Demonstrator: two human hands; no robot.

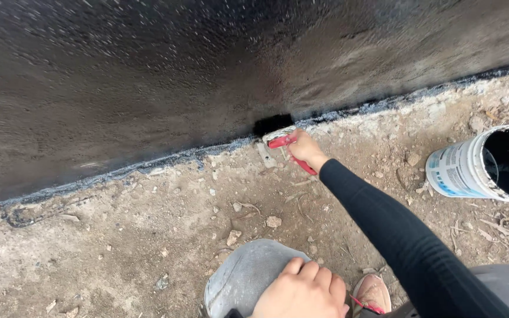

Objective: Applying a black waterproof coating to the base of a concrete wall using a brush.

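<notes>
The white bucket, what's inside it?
The white bucket lies tilted on the dirt ground; its inside is coated black, like the black coating on the wall. How much is left can't be seen.

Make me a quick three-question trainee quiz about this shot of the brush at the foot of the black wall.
1. True or false: the right hand holds the red-handled brush with its bristles against the foot of the black-coated wall.
2. Where does the left hand rest? A) on the bucket rim B) on the person's knee C) flat on the wall
3. Fill in: the white bucket on the dirt ground has a ____ inside.

Key: 1 true; 2 B; 3 black.
</notes>
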